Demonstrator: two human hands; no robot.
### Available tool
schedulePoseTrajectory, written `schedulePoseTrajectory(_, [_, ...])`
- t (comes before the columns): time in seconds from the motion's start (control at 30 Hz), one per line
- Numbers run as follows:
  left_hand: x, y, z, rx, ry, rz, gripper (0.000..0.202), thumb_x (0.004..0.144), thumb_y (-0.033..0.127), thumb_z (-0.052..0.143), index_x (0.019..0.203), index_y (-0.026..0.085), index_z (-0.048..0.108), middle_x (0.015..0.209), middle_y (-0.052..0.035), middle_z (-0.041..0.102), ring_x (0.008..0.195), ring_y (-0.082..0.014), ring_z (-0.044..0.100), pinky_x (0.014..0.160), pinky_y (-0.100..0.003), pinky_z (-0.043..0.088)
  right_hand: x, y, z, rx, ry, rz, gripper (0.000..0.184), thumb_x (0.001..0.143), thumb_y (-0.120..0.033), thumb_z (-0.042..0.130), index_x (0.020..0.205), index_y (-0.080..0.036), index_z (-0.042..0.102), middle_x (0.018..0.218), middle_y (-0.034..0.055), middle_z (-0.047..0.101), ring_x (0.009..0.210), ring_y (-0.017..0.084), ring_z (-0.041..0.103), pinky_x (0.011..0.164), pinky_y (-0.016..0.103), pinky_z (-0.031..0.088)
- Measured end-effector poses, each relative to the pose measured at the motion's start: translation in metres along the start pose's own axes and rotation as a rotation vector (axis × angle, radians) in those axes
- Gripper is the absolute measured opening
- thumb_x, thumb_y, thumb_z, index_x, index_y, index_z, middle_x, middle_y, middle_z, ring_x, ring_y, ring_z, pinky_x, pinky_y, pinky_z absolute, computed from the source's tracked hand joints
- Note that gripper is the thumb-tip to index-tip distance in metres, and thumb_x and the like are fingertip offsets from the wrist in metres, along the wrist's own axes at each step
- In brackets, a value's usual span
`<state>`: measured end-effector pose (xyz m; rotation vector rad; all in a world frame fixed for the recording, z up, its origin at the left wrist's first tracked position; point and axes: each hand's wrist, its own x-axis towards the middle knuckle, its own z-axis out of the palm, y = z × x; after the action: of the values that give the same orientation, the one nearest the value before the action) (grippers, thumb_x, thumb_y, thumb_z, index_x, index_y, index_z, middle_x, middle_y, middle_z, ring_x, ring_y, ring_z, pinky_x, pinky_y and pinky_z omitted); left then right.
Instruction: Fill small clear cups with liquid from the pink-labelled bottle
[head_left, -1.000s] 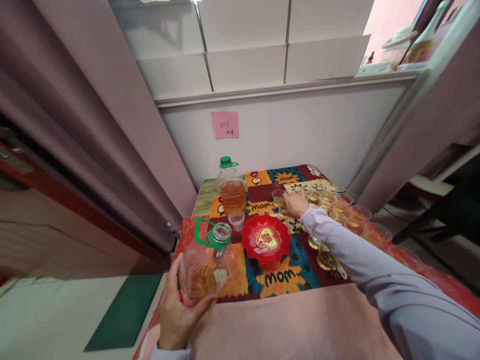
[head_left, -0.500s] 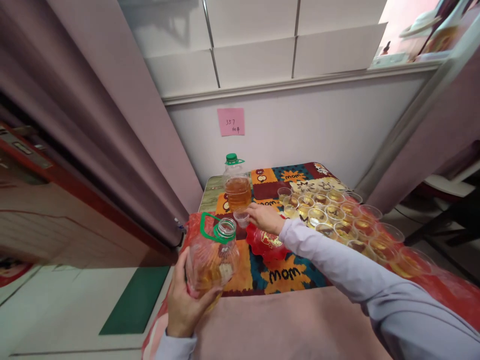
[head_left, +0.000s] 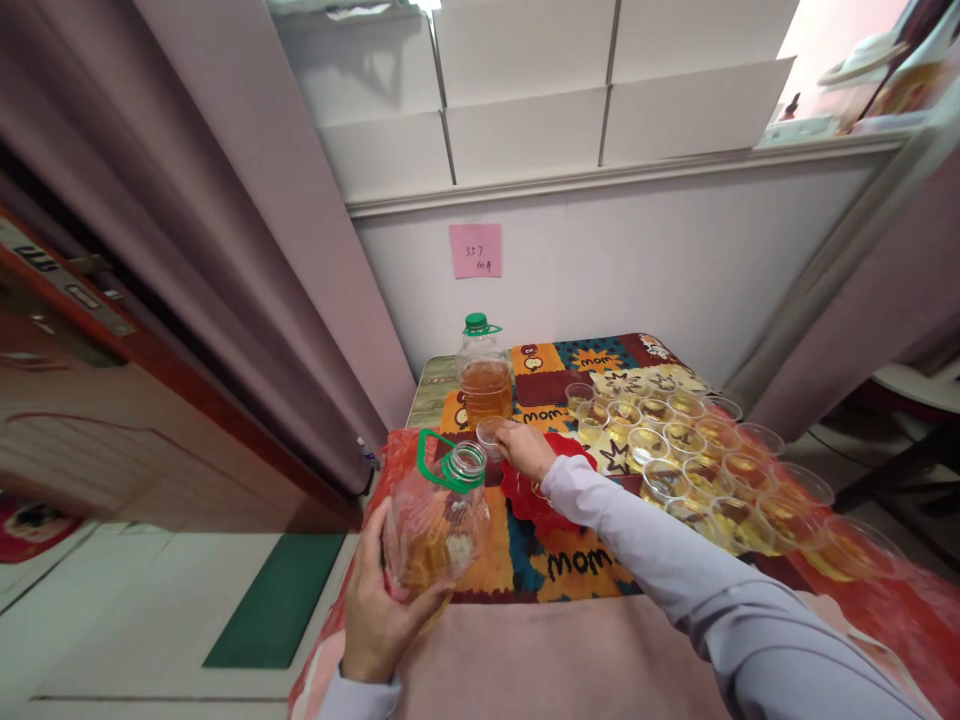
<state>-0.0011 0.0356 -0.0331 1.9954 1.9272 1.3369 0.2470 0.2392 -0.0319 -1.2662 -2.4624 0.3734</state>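
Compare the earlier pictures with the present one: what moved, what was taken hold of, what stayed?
The right hand left the filled cups, swung left over the red plate and took hold of the empty cup. The left hand still grips the open bottle; the capped bottle and plate stayed.

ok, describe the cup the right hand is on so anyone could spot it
Drop from the pink note on the wall to the green-capped bottle on the table. Just in front of it, beside the red plate, stands a small clear cup, touched by the right hand. Unlike the rows of amber-filled cups to the right, it stands alone and looks empty.
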Motion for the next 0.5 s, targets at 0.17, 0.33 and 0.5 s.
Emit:
schedulePoseTrajectory(0.17, [0.0,0.001,-0.001,-0.007,0.006,-0.002,0.114,0.066,0.077,0.083,0.157,0.02,0.045,0.154,-0.0199,0.06,0.137,-0.043,0.063,0.111,-0.054,0.054,-0.004,0.003,-0.006,0.061,0.119,0.055,0.016,0.102,-0.019,0.063,0.098,-0.019,0.078,0.106,0.0091,0.079,0.102,0.02,0.073,0.092,0.029,0.053])
schedulePoseTrajectory(0.33, [-0.001,0.002,0.0,-0.024,0.007,-0.027,0.114,0.066,0.076,0.083,0.158,0.02,0.044,0.155,-0.0203,0.06,0.139,-0.0423,0.062,0.113,-0.054,0.052,-0.007,0.006,-0.028,0.108,0.226,0.058,0.019,0.104,-0.018,0.058,0.097,-0.019,0.077,0.103,0.0078,0.078,0.097,0.018,0.072,0.091,0.028,0.052])
schedulePoseTrajectory(0.5, [0.0,0.004,0.0,-0.028,-0.002,-0.065,0.116,0.064,0.077,0.084,0.157,0.02,0.045,0.153,-0.0195,0.061,0.137,-0.0418,0.063,0.114,-0.053,0.052,-0.014,0.001,-0.052,0.107,0.314,0.083,0.021,0.106,-0.022,0.054,0.101,-0.02,0.074,0.106,0.0088,0.075,0.101,0.019,0.07,0.091,0.028,0.05])
